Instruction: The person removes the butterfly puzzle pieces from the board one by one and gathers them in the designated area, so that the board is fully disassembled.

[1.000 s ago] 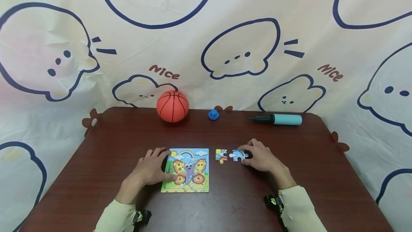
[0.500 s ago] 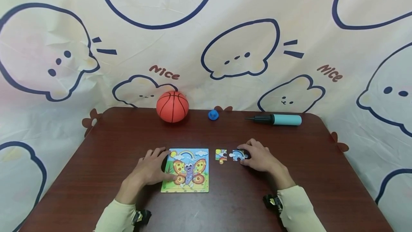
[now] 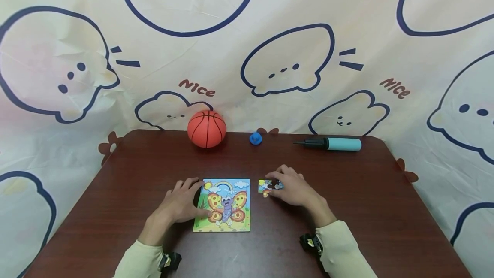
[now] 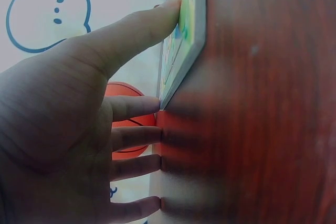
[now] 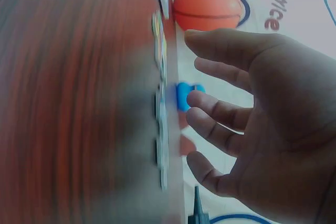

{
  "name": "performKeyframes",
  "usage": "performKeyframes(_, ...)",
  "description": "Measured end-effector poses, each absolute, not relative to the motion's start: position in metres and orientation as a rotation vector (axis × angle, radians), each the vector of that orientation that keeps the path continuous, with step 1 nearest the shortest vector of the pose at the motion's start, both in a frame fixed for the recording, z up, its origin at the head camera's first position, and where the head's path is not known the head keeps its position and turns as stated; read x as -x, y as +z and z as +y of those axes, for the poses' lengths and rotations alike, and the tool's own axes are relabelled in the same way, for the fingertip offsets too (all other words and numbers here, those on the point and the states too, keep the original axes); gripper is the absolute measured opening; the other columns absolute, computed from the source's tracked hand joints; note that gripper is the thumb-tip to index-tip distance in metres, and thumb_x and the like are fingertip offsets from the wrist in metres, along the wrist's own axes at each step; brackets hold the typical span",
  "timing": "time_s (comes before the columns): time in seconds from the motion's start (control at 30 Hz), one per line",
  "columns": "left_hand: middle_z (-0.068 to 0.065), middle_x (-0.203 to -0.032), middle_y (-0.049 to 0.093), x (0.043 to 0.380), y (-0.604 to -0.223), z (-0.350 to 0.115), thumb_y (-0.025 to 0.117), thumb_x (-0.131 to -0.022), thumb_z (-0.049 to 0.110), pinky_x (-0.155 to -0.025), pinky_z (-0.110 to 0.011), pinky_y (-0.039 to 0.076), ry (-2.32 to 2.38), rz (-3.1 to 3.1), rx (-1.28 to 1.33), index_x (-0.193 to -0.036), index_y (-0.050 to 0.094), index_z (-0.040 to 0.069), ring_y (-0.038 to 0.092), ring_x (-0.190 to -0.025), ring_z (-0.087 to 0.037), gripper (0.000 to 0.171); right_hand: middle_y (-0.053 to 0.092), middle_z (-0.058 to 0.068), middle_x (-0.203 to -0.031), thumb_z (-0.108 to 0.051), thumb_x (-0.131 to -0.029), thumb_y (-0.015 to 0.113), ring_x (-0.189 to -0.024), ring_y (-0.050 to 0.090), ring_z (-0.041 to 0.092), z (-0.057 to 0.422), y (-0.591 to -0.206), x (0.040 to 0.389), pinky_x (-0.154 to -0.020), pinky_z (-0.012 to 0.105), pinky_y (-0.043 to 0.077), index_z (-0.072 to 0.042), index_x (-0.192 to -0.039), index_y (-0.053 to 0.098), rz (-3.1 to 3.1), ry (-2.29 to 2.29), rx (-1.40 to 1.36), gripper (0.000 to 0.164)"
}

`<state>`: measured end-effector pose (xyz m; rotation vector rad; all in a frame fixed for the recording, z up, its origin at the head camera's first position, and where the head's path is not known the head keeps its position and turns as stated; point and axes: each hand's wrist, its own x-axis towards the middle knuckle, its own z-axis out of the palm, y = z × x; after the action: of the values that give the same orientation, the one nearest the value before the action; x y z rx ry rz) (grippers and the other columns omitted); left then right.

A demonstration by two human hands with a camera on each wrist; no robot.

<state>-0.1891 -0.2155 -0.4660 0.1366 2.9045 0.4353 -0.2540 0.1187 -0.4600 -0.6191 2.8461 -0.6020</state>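
Note:
A square butterfly picture puzzle (image 3: 227, 218) lies flat on the table. My left hand (image 3: 175, 205) is at its left side; the thumb (image 4: 152, 22) rests on the picture and the straight index finger (image 4: 134, 107) touches a corner. To the right of the picture lie two loose jigsaw pieces: one with a sun (image 3: 262, 184), and a blue rainbow piece (image 3: 280, 186) mostly hidden under my right hand (image 3: 295, 188). In the right wrist view that hand (image 5: 278, 93) is loosely curved with nothing in it, its fingertips apart from both the sun piece (image 5: 159, 45) and the blue piece (image 5: 164, 135).
Along the back edge of the brown table (image 3: 266, 252) stand a small orange basketball (image 3: 206, 129), a blue round object (image 3: 255, 138) and a teal and black hand pump (image 3: 343, 144). Behind hangs a cloth (image 3: 285, 7) printed with cartoon shapes.
My right hand has let go of the blue rainbow piece and shifted left, over toward the sun piece. The left hand and the puzzle have stayed in place.

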Motion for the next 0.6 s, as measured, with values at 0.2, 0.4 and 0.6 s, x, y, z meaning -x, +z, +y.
performKeyframes(0.2, -0.014, -0.149, 0.04, 0.189, -0.467, -0.215, 0.077, -0.061, 0.07, -0.098, -0.068, 0.035, 0.433, 2.904, -0.139, -0.142, 0.048, 0.015, 0.036, -0.13, -0.038, 0.102, 0.053, -0.003, -0.116, -0.036, -0.085, 0.073, -0.107, 0.047, 0.016, 0.1, -0.46, 0.253, -0.09, 0.041, 0.04, -0.031, -0.126, 0.063, 2.828, -0.617, 0.669, 0.043)
performKeyframes(0.4, -0.014, -0.148, 0.041, 0.189, -0.467, -0.215, 0.077, -0.061, 0.07, -0.097, -0.068, 0.036, 0.422, 2.905, -0.139, -0.141, 0.049, 0.015, 0.037, -0.129, -0.038, 0.101, 0.053, -0.002, -0.115, -0.036, -0.086, 0.072, -0.105, 0.046, 0.016, 0.08, -0.459, 0.249, -0.088, 0.041, 0.041, -0.029, -0.126, 0.064, 2.812, -0.615, 0.72, 0.041)
performKeyframes(0.6, -0.013, -0.148, 0.041, 0.189, -0.466, -0.215, 0.076, -0.061, 0.071, -0.097, -0.068, 0.036, 0.431, 2.901, -0.141, -0.141, 0.049, 0.015, 0.037, -0.13, -0.038, 0.102, 0.053, -0.002, -0.116, -0.038, -0.087, 0.071, -0.104, 0.045, 0.015, 0.06, -0.46, 0.248, -0.086, 0.036, 0.039, -0.029, -0.127, 0.063, 2.793, -0.541, 0.797, 0.041)
